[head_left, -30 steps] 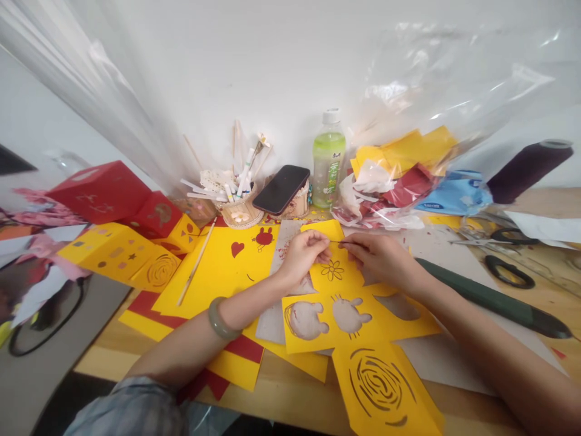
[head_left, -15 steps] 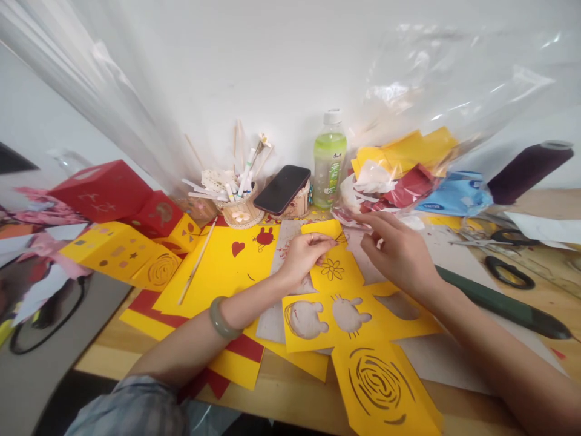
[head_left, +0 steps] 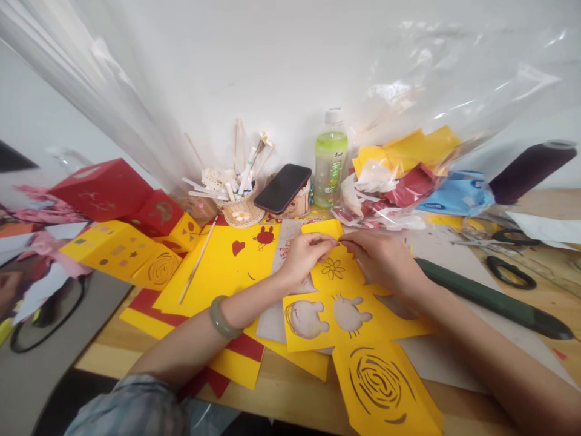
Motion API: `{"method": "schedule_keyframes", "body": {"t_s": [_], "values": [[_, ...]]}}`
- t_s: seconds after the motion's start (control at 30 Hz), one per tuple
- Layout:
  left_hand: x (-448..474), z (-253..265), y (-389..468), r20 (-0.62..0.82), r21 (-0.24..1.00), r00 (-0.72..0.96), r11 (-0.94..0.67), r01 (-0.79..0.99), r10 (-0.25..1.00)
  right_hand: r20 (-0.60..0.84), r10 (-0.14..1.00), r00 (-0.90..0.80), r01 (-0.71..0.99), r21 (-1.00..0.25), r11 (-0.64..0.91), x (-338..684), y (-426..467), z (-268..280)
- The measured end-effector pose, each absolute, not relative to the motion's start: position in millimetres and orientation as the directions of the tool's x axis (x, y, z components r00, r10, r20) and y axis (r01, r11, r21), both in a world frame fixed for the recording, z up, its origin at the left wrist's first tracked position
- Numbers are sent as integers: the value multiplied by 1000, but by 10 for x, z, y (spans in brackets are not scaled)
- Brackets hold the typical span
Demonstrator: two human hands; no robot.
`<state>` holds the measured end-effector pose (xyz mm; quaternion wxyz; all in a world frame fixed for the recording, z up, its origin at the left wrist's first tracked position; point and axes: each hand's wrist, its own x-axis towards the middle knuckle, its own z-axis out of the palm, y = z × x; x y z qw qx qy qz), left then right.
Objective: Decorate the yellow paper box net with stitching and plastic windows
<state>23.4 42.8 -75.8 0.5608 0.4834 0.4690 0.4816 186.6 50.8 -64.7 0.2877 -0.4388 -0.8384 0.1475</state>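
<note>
Fingertip to fingertip, my left hand point(head_left: 307, 257) and my right hand point(head_left: 385, 257) meet above the upper flap of a yellow paper cutout point(head_left: 338, 283). Both are closed in a pinch around something too small to make out. The cutout is a flat, unfolded box shape. A flower outline shows just below my fingers, and two animal-head holes open in its middle row. Its lowest panel carries a cut swirl pattern. My right hand and forearm hide part of its right side. A grey board point(head_left: 431, 357) lies underneath.
Left are folded red boxes point(head_left: 102, 191), yellow boxes point(head_left: 109, 248) and a wooden stick point(head_left: 198, 260). Behind stand a pen basket point(head_left: 240, 213), a phone point(head_left: 284, 189) and a green drink bottle point(head_left: 331, 160). Scissors point(head_left: 511, 272) and a dark green tool point(head_left: 494, 300) lie right.
My right hand has moved left and down to meet my left fingertips, its fingers closing from a looser spread. My left hand stays pinched in place. Another person's hand appears at the far left edge.
</note>
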Motion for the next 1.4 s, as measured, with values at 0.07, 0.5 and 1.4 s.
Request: {"method": "schedule_keyframes", "body": {"t_s": [0.07, 0.5, 1.4], "values": [[236, -760, 428, -66, 991, 95, 76, -106, 993, 318, 859, -401, 642, -571, 511, 1850, 506, -590], [230, -777, 432, -115, 962, 51, 124, -242, 992, 27, 906, -423, 350, -917, 191, 1891, 489, -568], [260, -869, 453, -99, 977, 11, 99, -189, 995, 231, 902, -366, 697, -574, 430, 1638, 358, -712]]}}
